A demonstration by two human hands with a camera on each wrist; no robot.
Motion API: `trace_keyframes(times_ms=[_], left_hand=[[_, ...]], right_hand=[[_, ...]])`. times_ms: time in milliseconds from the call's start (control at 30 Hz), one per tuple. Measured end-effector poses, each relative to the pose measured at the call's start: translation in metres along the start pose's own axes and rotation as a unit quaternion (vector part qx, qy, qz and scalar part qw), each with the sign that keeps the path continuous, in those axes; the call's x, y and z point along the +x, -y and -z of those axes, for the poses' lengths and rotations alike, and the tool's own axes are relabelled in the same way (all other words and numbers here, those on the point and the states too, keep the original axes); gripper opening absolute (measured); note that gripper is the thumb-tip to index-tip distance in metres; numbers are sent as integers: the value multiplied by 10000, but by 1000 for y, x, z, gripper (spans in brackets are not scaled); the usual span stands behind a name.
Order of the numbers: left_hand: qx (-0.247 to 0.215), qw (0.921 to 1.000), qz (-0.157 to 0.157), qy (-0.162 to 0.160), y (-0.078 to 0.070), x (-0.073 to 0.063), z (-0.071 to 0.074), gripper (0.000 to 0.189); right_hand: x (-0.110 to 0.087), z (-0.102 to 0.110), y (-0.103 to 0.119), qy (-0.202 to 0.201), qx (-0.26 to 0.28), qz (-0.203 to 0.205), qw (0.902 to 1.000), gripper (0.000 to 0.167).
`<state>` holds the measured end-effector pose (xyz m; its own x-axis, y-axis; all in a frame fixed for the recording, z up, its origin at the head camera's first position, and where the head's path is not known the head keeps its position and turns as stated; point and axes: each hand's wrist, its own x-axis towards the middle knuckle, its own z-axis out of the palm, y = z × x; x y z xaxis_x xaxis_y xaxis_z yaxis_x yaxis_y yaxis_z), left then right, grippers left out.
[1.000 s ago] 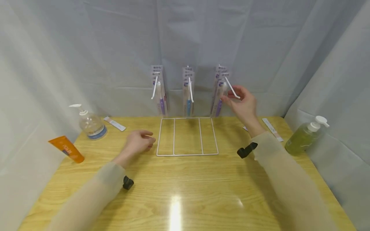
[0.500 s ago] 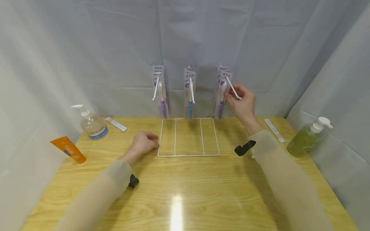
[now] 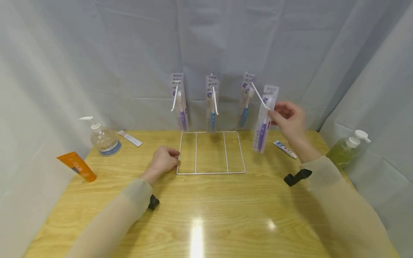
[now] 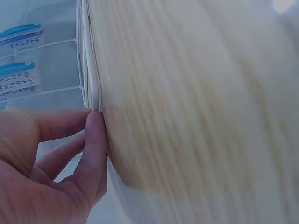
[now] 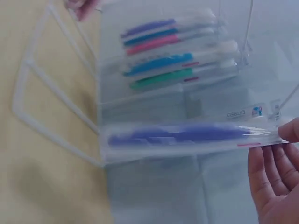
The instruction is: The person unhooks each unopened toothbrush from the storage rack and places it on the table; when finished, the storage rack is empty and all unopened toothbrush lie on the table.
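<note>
Your right fingers [image 3: 285,105] pinch a packaged toothbrush [image 3: 262,130], a white hook [image 3: 259,94] just left of them, toothpaste [image 3: 285,149] below; your left fingers [image 4: 96,133] pinch the wire rack [image 3: 195,154].

To the near left of the clear pump bottle [image 3: 105,140] you have an orange tube [image 3: 77,166], with a slim white strip [image 3: 130,138] just right — and well off to its right, a small tube [image 3: 284,149], then a green pump bottle [image 3: 342,152].

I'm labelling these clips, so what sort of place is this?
Probably a mock shop display in a curtained-off space: packaged toothbrushes hang from a white wire rack on a wooden table, with pale curtains behind it and along both sides.
</note>
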<state>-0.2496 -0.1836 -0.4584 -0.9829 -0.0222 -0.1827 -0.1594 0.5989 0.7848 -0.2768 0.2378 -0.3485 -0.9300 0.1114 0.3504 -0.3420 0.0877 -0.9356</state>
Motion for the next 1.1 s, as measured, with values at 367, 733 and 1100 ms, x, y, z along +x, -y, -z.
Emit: trace_keyframes(times_ms=[367, 733, 1100], left_hand=[[137, 9998, 27, -111, 2, 2, 4, 45], [-1, 9999, 102, 65, 0, 4, 0, 43], [41, 9999, 93, 95, -2, 2, 0, 43]], right_hand=[[-90, 43, -37, 1693, -240, -2030, 9641, 16], [-148, 76, -68, 2251, -606, -3402, 9110, 29], [-146, 62, -80, 2037, -1306, -3580, 9018, 48]])
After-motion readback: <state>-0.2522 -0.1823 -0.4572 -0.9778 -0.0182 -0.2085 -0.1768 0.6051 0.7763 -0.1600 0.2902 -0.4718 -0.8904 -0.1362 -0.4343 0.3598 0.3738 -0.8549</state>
